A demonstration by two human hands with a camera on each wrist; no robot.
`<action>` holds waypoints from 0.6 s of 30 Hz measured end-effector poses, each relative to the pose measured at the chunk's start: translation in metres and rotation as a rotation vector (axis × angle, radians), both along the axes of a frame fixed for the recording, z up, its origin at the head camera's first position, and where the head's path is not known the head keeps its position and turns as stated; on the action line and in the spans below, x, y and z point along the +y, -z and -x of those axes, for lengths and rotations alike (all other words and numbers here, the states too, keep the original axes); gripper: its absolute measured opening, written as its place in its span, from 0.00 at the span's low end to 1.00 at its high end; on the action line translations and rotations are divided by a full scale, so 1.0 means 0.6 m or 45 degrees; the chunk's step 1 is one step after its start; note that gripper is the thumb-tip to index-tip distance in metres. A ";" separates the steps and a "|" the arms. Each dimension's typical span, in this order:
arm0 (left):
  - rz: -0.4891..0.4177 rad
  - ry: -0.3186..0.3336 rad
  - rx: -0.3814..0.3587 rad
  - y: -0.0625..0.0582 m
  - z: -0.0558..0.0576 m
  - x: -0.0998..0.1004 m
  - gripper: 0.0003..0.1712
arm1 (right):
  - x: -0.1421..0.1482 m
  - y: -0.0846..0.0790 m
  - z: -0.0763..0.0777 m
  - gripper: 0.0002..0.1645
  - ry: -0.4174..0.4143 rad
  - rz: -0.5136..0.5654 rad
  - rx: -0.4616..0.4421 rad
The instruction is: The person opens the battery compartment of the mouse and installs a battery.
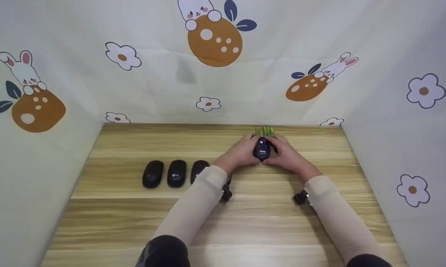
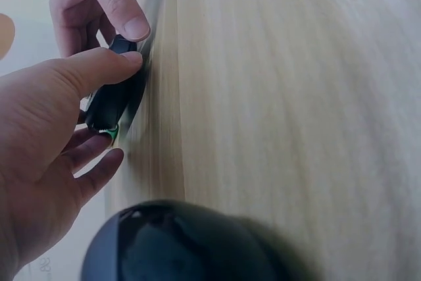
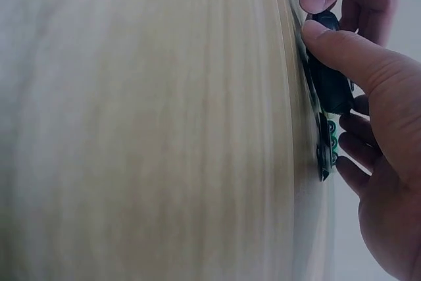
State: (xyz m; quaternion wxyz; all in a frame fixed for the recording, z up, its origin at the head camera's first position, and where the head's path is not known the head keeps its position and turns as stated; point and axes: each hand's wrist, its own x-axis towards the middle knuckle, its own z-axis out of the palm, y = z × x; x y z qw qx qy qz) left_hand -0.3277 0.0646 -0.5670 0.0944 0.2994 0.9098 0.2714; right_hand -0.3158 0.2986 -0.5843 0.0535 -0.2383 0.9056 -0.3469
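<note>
A black computer mouse point(image 1: 262, 149) with pale markings on its upward side is between my hands near the table's far edge. My left hand point(image 1: 245, 150) grips its left side, thumb at the near end. From the right, my right hand point(image 1: 283, 154) pinches it, its thumb also at the near end. The two thumbs come close together on the mouse point(image 2: 115, 97) in the left wrist view. Just beyond lie several green-and-yellow batteries point(image 1: 267, 130), partly hidden by the hands. A thin dark piece point(image 3: 323, 153) lies beside them in the right wrist view.
Left of my arms, a row of black mice stands on the wooden table point(image 1: 252, 222): one far left point(image 1: 153, 174), one beside it point(image 1: 177, 173), another point(image 1: 198, 170) partly behind my left sleeve. A dark rounded object point(image 2: 177, 241) is close to the left wrist. Patterned cloth walls surround the table.
</note>
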 end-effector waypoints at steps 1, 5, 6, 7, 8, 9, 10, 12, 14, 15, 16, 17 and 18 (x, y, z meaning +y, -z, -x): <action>-0.007 0.000 -0.001 0.000 0.000 0.000 0.57 | 0.001 0.001 0.000 0.58 0.000 0.003 0.003; -0.019 -0.006 0.001 -0.001 -0.002 -0.001 0.58 | 0.001 -0.001 -0.001 0.58 0.001 0.016 -0.001; -0.019 -0.009 0.001 -0.001 -0.002 -0.002 0.59 | 0.001 -0.001 -0.001 0.58 0.001 0.021 -0.001; -0.018 -0.011 0.001 -0.002 -0.003 -0.003 0.59 | 0.000 -0.002 -0.002 0.58 0.001 0.027 -0.003; -0.014 -0.012 0.004 -0.003 -0.003 -0.003 0.59 | 0.000 -0.004 -0.003 0.58 0.001 0.033 -0.003; -0.016 -0.013 0.005 -0.002 -0.003 -0.004 0.60 | 0.000 -0.005 -0.004 0.58 0.002 0.039 -0.001; -0.015 -0.013 0.008 -0.003 -0.003 -0.005 0.60 | -0.001 -0.006 -0.005 0.58 0.005 0.043 0.000; -0.022 -0.009 0.014 -0.003 -0.004 -0.008 0.60 | -0.001 -0.008 -0.007 0.58 0.010 0.048 0.007; -0.030 -0.004 0.019 -0.004 -0.004 -0.010 0.60 | -0.002 -0.010 -0.009 0.57 0.015 0.056 0.016; -0.034 -0.002 0.020 -0.006 -0.005 -0.011 0.60 | -0.002 -0.011 -0.010 0.56 0.019 0.058 0.020; -0.036 0.000 0.018 -0.007 -0.007 -0.013 0.60 | -0.002 -0.012 -0.012 0.56 0.023 0.060 0.025; -0.040 0.003 0.016 -0.010 -0.008 -0.015 0.60 | -0.002 -0.013 -0.013 0.55 0.022 0.065 0.030; -0.041 0.007 0.017 -0.012 -0.010 -0.017 0.60 | -0.003 -0.014 -0.015 0.54 0.020 0.071 0.038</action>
